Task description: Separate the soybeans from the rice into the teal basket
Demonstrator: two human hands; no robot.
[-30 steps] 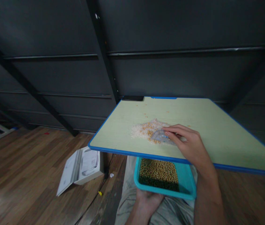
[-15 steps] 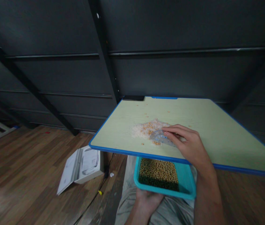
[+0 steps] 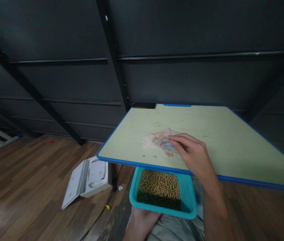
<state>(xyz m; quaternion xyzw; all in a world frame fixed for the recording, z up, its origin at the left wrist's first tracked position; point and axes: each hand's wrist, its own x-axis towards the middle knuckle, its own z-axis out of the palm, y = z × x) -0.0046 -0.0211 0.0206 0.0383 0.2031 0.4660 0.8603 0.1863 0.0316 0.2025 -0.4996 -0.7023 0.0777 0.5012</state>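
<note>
Right hand, fingers clamped on clear plastic scraper, presses right side of rice-and-soybean pile on table; left hand, grip hidden, props teal tray of soybeans under table's near edge, seemingly as catcher.

Down to my left an open white box lies on the wooden floor, a small yellow bit near it. A flat black slab rests at the tabletop's far edge, before the dark panelled wall.
</note>
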